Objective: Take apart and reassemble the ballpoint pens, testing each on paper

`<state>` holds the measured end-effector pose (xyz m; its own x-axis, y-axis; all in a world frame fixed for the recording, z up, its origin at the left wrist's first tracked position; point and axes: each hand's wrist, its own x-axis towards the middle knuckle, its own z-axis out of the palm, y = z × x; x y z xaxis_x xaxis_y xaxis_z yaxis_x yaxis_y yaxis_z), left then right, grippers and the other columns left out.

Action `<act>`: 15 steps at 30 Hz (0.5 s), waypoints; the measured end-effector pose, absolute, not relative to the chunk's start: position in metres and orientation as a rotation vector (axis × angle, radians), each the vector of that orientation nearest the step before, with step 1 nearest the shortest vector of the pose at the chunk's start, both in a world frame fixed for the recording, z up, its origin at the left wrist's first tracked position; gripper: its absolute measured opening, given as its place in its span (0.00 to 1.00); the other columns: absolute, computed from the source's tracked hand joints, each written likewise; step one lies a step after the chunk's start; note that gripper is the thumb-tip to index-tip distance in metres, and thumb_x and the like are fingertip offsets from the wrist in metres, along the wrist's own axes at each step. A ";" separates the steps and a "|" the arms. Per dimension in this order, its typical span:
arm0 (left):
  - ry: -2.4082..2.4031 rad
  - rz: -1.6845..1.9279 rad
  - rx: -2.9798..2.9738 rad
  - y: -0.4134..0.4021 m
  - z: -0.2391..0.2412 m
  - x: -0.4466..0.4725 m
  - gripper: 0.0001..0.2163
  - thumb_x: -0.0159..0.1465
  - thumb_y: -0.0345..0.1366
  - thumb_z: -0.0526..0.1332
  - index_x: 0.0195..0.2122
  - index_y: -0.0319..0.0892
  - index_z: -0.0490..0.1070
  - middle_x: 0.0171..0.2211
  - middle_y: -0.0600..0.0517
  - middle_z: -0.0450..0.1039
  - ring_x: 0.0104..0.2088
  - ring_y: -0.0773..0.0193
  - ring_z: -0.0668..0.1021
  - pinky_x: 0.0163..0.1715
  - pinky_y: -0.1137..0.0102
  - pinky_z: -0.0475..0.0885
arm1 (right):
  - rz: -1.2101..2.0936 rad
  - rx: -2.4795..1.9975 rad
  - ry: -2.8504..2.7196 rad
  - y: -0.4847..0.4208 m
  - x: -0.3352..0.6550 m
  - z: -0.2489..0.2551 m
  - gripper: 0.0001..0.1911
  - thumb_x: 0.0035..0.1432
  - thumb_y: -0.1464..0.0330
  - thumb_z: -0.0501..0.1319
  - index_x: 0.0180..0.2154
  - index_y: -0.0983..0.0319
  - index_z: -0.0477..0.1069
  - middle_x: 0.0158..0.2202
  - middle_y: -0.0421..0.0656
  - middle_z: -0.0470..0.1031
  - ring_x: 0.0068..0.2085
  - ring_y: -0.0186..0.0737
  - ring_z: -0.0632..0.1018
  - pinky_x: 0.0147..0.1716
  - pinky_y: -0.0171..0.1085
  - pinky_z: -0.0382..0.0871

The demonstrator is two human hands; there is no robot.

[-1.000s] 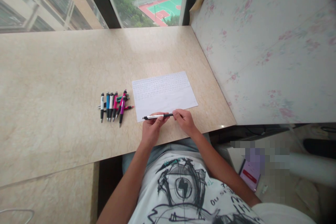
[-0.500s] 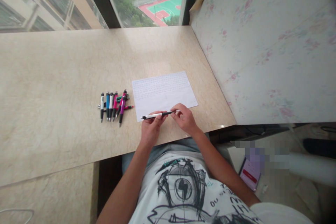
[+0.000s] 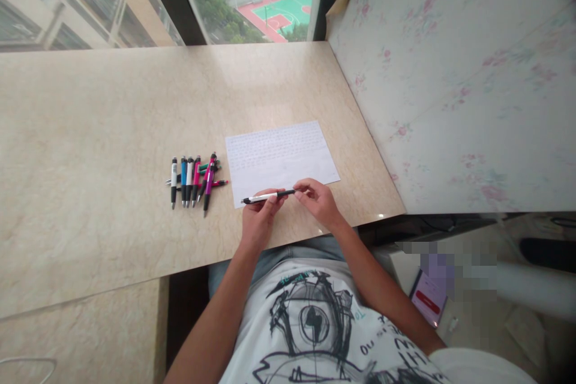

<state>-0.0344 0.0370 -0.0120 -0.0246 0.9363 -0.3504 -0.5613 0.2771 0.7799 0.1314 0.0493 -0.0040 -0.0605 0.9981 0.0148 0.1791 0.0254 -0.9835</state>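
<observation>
My left hand (image 3: 258, 219) is closed around a white and black pen (image 3: 265, 197), the thumb lying along the barrel. The pen is held almost level over the near edge of a sheet of paper (image 3: 283, 159). At the pen's right end, the fingers of my right hand (image 3: 317, 201) pinch its tip, which they mostly hide. Lines of handwriting cover the upper part of the sheet. Left of the paper lies a group of pens: a white pen (image 3: 174, 183), a blue pen (image 3: 183, 180), a purple pen (image 3: 209, 189) and several others, some crossing underneath.
The stone-patterned tabletop (image 3: 112, 132) reaches back to the window (image 3: 252, 0). A flowered wall (image 3: 450, 102) borders it on the right. Below the table on the right lies a phone-like device (image 3: 427, 300) with a lit screen. A white cable (image 3: 31, 361) rests at the lower left.
My right fingers have closed further over the pen's tip, where a small silvery piece showed before. My left hand and the pen have hardly moved.
</observation>
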 end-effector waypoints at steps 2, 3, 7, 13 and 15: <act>0.994 1.259 0.485 0.037 -0.011 -0.034 0.12 0.53 0.39 0.74 0.35 0.40 0.79 0.37 0.46 0.82 0.38 0.61 0.83 0.46 0.67 0.76 | 1.168 -1.327 -1.362 0.049 0.130 -0.005 0.11 0.61 0.59 0.60 0.36 0.60 0.74 0.32 0.43 0.77 0.33 0.38 0.77 0.30 0.35 0.69; 0.992 1.258 0.484 0.037 -0.010 -0.034 0.12 0.52 0.38 0.74 0.35 0.40 0.79 0.36 0.47 0.82 0.38 0.61 0.83 0.46 0.67 0.76 | 1.179 -1.339 -1.350 0.049 0.129 -0.005 0.12 0.62 0.58 0.59 0.34 0.60 0.73 0.30 0.42 0.77 0.31 0.37 0.77 0.30 0.35 0.69; 0.995 1.267 0.476 0.037 -0.008 -0.034 0.12 0.52 0.38 0.74 0.35 0.40 0.79 0.37 0.47 0.82 0.38 0.61 0.83 0.47 0.66 0.76 | 1.162 -1.340 -1.343 0.050 0.128 -0.004 0.11 0.61 0.59 0.61 0.33 0.60 0.73 0.30 0.42 0.77 0.32 0.38 0.77 0.31 0.35 0.70; 0.989 1.282 0.451 0.037 -0.011 -0.035 0.11 0.53 0.38 0.73 0.36 0.40 0.79 0.38 0.47 0.81 0.38 0.63 0.82 0.45 0.70 0.76 | 1.062 -1.409 -1.256 0.054 0.134 -0.010 0.11 0.57 0.59 0.64 0.34 0.60 0.74 0.33 0.43 0.78 0.36 0.40 0.77 0.33 0.37 0.72; 0.985 1.287 0.445 0.037 -0.011 -0.036 0.11 0.54 0.38 0.73 0.36 0.40 0.79 0.38 0.47 0.81 0.38 0.63 0.82 0.46 0.69 0.76 | 1.001 -1.456 -1.252 0.056 0.138 -0.011 0.11 0.57 0.59 0.64 0.33 0.60 0.75 0.33 0.44 0.78 0.35 0.41 0.77 0.35 0.38 0.72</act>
